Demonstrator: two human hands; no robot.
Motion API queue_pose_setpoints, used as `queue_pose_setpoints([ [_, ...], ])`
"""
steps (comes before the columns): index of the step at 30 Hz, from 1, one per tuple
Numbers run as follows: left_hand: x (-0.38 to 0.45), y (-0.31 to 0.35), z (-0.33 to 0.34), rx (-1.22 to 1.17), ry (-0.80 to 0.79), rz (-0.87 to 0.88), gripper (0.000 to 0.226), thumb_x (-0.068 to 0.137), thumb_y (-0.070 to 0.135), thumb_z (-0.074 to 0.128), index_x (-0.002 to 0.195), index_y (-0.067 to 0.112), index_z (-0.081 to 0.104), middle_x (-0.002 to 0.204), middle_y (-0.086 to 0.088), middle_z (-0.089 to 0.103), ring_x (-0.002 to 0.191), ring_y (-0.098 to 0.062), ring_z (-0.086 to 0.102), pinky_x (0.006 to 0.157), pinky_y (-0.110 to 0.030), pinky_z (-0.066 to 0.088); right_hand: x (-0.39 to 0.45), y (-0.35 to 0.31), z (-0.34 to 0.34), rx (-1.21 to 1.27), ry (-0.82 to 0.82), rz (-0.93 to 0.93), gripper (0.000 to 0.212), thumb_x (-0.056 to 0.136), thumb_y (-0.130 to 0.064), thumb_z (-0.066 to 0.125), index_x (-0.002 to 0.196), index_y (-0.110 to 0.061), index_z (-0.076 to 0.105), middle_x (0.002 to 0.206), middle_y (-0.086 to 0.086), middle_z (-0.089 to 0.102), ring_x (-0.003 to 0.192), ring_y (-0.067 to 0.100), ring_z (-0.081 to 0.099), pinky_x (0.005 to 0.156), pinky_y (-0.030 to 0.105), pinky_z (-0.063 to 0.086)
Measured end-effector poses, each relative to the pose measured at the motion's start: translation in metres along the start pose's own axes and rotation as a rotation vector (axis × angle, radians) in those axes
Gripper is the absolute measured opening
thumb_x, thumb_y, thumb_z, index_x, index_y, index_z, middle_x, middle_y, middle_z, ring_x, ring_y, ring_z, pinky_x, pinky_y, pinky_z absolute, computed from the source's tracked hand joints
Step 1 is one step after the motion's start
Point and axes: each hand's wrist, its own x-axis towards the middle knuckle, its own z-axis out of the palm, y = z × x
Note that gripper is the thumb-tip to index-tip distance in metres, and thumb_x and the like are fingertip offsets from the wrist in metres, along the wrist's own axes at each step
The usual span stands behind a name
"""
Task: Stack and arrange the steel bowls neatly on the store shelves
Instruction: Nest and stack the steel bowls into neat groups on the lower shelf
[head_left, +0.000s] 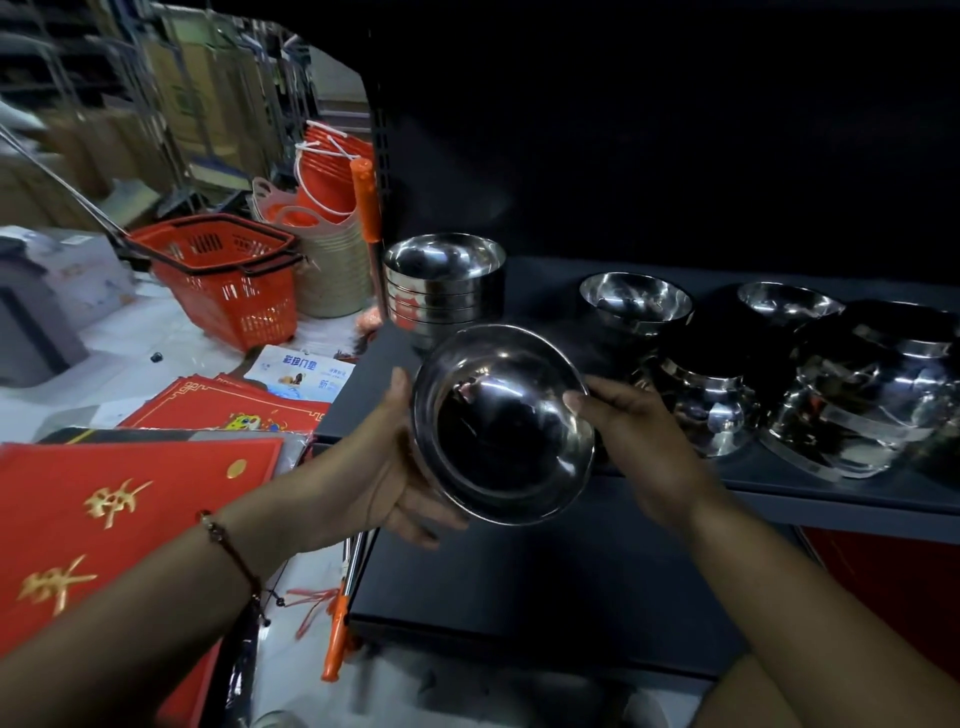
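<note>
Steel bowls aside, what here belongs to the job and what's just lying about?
Part of the job: held bowl in both hands, left, right; stacked bowls; loose bowls; shelf.

Lying about: shopping baskets; red mats; orange buckets.

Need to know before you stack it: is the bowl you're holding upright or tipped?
Tipped: the held bowl has its open mouth turned toward the camera, both hands on its rim.

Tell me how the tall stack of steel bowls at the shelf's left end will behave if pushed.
The stack of steel bowls looks rigid, probably heavy since several nest together. Its polished sides seem slippery, so a low push would likely slide it along the shelf; a high push might tip it.
</note>
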Motion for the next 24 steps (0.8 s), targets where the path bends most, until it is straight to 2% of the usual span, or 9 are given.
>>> queue_pose_setpoints([
  [2, -0.006, -0.002, 0.003, 0.222, 0.136, 0.179, 0.073, 0.07, 0.082, 0.028, 0.118, 0.04, 0.063, 0.105, -0.009, 0.075, 0.092, -0.029, 0.074, 0.077, -0.052, 0.059, 0.002, 0.003, 0.0, -0.008, 0.038, 0.087, 0.019, 0.095, -0.013, 0.06, 0.087, -0.015, 0.077, 0.095, 0.014, 0.075, 0.083, 0.016, 0.067, 0.077, 0.028, 0.051],
  [4, -0.013, -0.001, 0.004, 0.367, 0.245, 0.423, 0.055, 0.081, 0.07, 0.044, 0.133, 0.052, 0.042, 0.109, 0.0, 0.073, 0.093, -0.015, 0.074, 0.079, -0.038, 0.061, 0.004, 0.005, -0.002, 0.005, 0.048, 0.155, 0.016, 0.094, -0.014, 0.062, 0.088, -0.009, 0.076, 0.093, 0.018, 0.075, 0.081, 0.02, 0.066, 0.073, 0.028, 0.05],
  [7, -0.021, -0.002, 0.001, 0.541, 0.222, 0.614, 0.083, 0.077, 0.057, 0.07, 0.142, 0.064, 0.019, 0.139, 0.023, 0.051, 0.123, 0.001, 0.056, 0.09, -0.022, 0.054, 0.008, 0.007, -0.003, 0.027, 0.053, 0.242, 0.018, 0.093, -0.016, 0.062, 0.089, 0.0, 0.071, 0.079, 0.009, 0.071, 0.072, 0.017, 0.064, 0.066, 0.026, 0.048],
  [9, -0.02, -0.004, 0.003, 0.72, 0.223, 0.683, 0.104, 0.068, 0.054, 0.079, 0.149, 0.057, 0.014, 0.153, 0.028, 0.03, 0.139, 0.001, 0.037, 0.106, -0.03, 0.044, 0.01, 0.005, -0.002, 0.073, 0.008, 0.35, 0.014, 0.094, -0.019, 0.061, 0.093, -0.011, 0.073, 0.08, 0.001, 0.075, 0.071, 0.011, 0.068, 0.066, 0.028, 0.053],
  [12, -0.018, -0.008, 0.009, 0.701, 0.269, 0.704, 0.103, 0.064, 0.052, 0.085, 0.147, 0.05, 0.025, 0.154, 0.014, 0.034, 0.138, -0.011, 0.043, 0.11, -0.044, 0.042, 0.01, 0.002, 0.0, 0.113, -0.063, 0.409, 0.018, 0.096, -0.024, 0.059, 0.105, -0.017, 0.071, 0.092, 0.001, 0.077, 0.078, 0.012, 0.072, 0.069, 0.032, 0.057],
  [15, -0.018, -0.008, 0.01, 0.506, 0.341, 0.651, 0.081, 0.061, 0.05, 0.085, 0.129, 0.054, 0.04, 0.127, 0.007, 0.062, 0.112, -0.013, 0.066, 0.099, -0.043, 0.052, 0.005, -0.003, 0.002, 0.089, -0.088, 0.368, 0.024, 0.096, -0.036, 0.056, 0.107, -0.02, 0.07, 0.099, 0.005, 0.076, 0.085, 0.016, 0.074, 0.065, 0.028, 0.057],
  [17, -0.018, -0.006, 0.004, 0.449, 0.394, 0.632, 0.072, 0.059, 0.05, 0.084, 0.119, 0.053, 0.045, 0.116, 0.007, 0.068, 0.107, -0.015, 0.068, 0.096, -0.047, 0.054, 0.0, -0.007, 0.006, 0.085, -0.103, 0.293, 0.039, 0.09, -0.05, 0.058, 0.116, -0.023, 0.068, 0.111, 0.008, 0.073, 0.099, 0.02, 0.072, 0.077, 0.033, 0.058],
  [21, -0.017, -0.003, -0.005, 0.398, 0.419, 0.634, 0.064, 0.06, 0.047, 0.084, 0.114, 0.049, 0.049, 0.116, 0.011, 0.067, 0.113, -0.014, 0.066, 0.1, -0.049, 0.05, -0.015, -0.018, 0.021, -0.16, -0.08, 0.005, 0.07, 0.077, -0.065, 0.064, 0.141, -0.053, 0.037, 0.133, -0.034, 0.047, 0.113, -0.022, 0.046, 0.098, 0.012, 0.037],
  [24, -0.018, 0.0, -0.005, 0.364, 0.387, 0.673, 0.059, 0.064, 0.042, 0.081, 0.114, 0.047, 0.05, 0.117, 0.007, 0.069, 0.113, -0.013, 0.066, 0.096, -0.039, 0.053, -0.025, -0.023, 0.029, -0.35, -0.116, -0.203, 0.078, 0.076, -0.058, 0.07, 0.141, -0.06, 0.027, 0.155, -0.03, 0.018, 0.125, -0.031, 0.015, 0.098, 0.003, 0.021],
])
